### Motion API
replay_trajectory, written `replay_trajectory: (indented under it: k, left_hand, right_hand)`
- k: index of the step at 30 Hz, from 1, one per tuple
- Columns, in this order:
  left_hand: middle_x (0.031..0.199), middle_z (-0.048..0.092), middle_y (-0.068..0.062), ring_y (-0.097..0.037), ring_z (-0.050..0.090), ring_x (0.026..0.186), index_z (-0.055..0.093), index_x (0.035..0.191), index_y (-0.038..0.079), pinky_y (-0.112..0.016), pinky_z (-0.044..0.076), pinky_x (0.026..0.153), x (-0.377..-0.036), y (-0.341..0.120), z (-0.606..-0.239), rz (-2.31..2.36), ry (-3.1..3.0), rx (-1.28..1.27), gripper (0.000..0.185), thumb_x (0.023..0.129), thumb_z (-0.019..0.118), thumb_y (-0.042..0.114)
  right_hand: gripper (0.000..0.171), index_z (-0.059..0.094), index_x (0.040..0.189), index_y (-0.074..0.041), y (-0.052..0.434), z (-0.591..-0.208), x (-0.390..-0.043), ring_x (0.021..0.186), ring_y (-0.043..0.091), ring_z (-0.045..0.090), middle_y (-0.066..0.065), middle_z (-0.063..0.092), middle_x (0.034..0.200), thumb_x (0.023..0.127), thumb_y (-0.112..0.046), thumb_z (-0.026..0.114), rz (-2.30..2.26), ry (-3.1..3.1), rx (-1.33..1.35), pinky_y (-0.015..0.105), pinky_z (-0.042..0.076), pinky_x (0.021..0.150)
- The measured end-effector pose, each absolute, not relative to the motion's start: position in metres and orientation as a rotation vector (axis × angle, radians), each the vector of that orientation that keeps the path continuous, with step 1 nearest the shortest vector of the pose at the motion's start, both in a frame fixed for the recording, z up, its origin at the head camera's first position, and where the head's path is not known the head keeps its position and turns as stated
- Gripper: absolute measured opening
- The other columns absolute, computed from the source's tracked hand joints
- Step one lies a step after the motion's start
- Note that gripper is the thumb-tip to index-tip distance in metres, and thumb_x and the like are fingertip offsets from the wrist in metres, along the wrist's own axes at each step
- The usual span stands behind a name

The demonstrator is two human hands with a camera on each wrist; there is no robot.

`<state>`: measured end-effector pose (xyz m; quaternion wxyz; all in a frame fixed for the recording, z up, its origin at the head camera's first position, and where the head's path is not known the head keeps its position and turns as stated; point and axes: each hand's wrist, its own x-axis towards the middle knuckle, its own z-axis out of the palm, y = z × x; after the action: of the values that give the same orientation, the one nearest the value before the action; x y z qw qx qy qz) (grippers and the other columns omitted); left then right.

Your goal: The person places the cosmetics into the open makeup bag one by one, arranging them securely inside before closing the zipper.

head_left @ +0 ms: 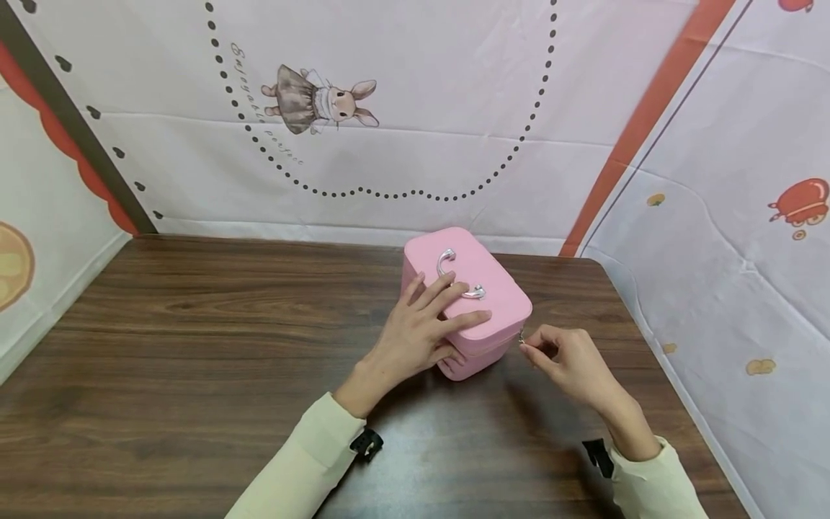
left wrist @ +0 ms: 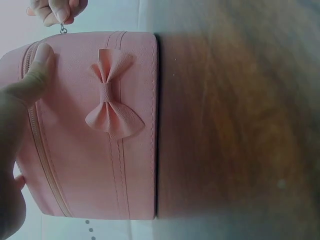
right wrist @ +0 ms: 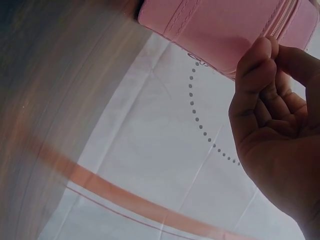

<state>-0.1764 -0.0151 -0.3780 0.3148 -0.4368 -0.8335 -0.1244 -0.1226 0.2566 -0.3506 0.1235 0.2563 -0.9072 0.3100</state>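
Fingers: the left hand (head_left: 418,335) lies flat on top of the pink case (head_left: 476,317), fingers (head_left: 447,288) spread and straight, thumb (left wrist: 37,67) pressed against the side by the zip line; the right hand (head_left: 570,357) has its fingertips pressed together, pinching the small metal zipper pull (head_left: 521,339) at the case's near right corner.
Pink case: it stands on the counter (head_left: 194,346) toward the far right, close to the backdrop, lid up, silver handle (head_left: 457,277) on top just beyond the left fingers; a pink bow (left wrist: 112,97) sits on its front face.
Why held so: the flat left hand likely steadies the case so it does not slide against the tug on the pull.
Hand pose: both forearms in pale sleeves (head_left: 305,461) come in from the near edge; the right wrist is bent inward toward the corner.
Surroundings: a printed cloth backdrop with a rabbit (head_left: 320,104) hangs behind the counter.
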Motion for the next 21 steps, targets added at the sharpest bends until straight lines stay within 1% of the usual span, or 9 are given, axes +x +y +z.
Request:
replay_trajectory:
  k: [6,15,21]
  left_hand:
    - [0.141,0.042,-0.003,-0.024,0.028,0.138,0.047,0.135,0.043,-0.053,0.017,0.111,-0.1731,-0.0118,-0.3774,-0.29,-2.207,-1.109,0.075,0.069,0.083,0.041]
    - [0.141,0.042,-0.005,-0.025,0.026,0.139,0.044,0.136,0.043,-0.054,0.019,0.11,-0.1709,-0.0079,-0.3796,-0.268,-2.206,-1.071,0.077,0.07,0.084,0.037]
    - [0.141,0.042,-0.005,-0.025,0.027,0.139,0.045,0.135,0.042,-0.053,0.02,0.109,-0.1678,-0.0046,-0.379,-0.266,-2.205,-1.034,0.073,0.072,0.081,0.041]
  right_hand:
    - [0.02,0.063,0.074,-0.016,0.2554,-0.3518,-0.1217,0.051,0.001,0.047,-0.014,0.051,0.062,0.082,0.0,0.073,0.922,-2.645,0.76,0.02,0.04,0.043]
    - [0.022,0.063,0.074,-0.018,0.2566,-0.3513,-0.122,0.052,0.002,0.048,-0.014,0.051,0.062,0.082,0.0,0.073,0.921,-2.655,0.75,0.02,0.041,0.043]
    - [0.023,0.061,0.073,-0.018,0.257,-0.3516,-0.1223,0.051,0.001,0.048,-0.014,0.05,0.061,0.082,-0.001,0.073,0.922,-2.646,0.754,0.018,0.04,0.044]
